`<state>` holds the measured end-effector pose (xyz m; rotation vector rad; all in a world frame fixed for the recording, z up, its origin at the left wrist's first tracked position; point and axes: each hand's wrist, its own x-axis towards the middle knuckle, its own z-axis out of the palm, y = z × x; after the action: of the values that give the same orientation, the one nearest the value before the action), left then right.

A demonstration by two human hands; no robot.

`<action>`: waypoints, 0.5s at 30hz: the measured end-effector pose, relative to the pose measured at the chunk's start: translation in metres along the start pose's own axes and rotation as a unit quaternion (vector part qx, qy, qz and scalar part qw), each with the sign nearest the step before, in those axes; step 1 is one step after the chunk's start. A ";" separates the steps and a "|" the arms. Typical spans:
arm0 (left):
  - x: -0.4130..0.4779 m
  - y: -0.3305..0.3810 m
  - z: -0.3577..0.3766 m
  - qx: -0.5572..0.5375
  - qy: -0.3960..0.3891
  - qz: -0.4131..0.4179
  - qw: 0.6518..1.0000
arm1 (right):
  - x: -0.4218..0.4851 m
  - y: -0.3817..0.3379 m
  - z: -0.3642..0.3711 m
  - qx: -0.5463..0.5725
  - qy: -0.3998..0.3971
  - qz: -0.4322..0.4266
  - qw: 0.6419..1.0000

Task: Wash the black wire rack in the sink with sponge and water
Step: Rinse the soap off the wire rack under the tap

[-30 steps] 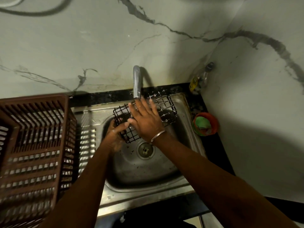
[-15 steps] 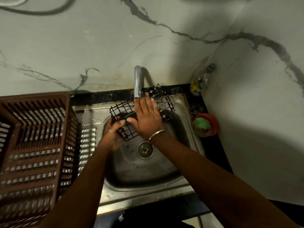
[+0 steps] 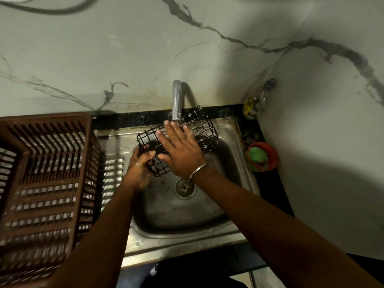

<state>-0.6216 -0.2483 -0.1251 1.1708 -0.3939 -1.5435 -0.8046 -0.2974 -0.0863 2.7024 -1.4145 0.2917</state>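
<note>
The black wire rack (image 3: 204, 133) hangs tilted over the steel sink (image 3: 232, 140), right under the spout of the tap (image 3: 177, 98). My left hand (image 3: 138, 167) grips its near left corner, thumb hooked over the wires. Flat across the top of the grid lies my right hand (image 3: 179, 149), fingers straight and spread, fingertips by the spout. A metal bangle sits on that wrist. A green sponge (image 3: 257, 154) rests in a small orange bowl (image 3: 271, 157) on the counter to the right of the sink. Whether water runs is not clear.
A brown slatted plastic dish basket (image 3: 45, 183) fills the drainboard on the left. A soap bottle (image 3: 254, 102) stands in the back right corner against the marble wall. The drain (image 3: 184, 187) lies open below the rack.
The rack has risen slightly and shifted closer to the tap. My right hand has slid forward over the wires toward the spout. My left hand keeps its grip on the corner.
</note>
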 end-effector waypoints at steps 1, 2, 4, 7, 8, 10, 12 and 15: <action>-0.001 0.000 0.000 -0.003 0.002 -0.001 1.000 | 0.000 0.001 0.000 0.009 0.000 0.014 1.000; -0.002 0.000 0.000 -0.005 0.007 -0.002 1.000 | 0.002 0.003 -0.002 0.025 -0.003 0.051 0.998; -0.002 -0.001 -0.002 -0.005 0.012 0.000 1.000 | 0.005 0.002 -0.005 0.034 -0.006 0.071 0.997; -0.002 0.001 0.000 -0.016 -0.002 0.004 1.000 | 0.005 -0.003 -0.004 0.018 0.003 0.007 1.000; -0.003 0.003 0.001 -0.019 -0.001 0.008 1.000 | 0.006 -0.003 -0.006 0.030 0.007 0.037 0.999; -0.003 0.004 0.002 -0.016 0.007 0.008 1.000 | 0.007 -0.005 -0.008 0.035 0.010 0.063 0.997; -0.001 0.002 0.003 -0.015 0.005 0.001 1.000 | 0.004 -0.008 -0.006 0.003 0.006 0.003 1.000; 0.001 0.000 0.003 -0.010 0.009 0.013 1.000 | 0.001 -0.006 -0.007 0.027 0.014 0.061 0.998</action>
<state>-0.6240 -0.2507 -0.1241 1.1586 -0.3786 -1.5102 -0.8000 -0.2938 -0.0791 2.6470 -1.5879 0.3810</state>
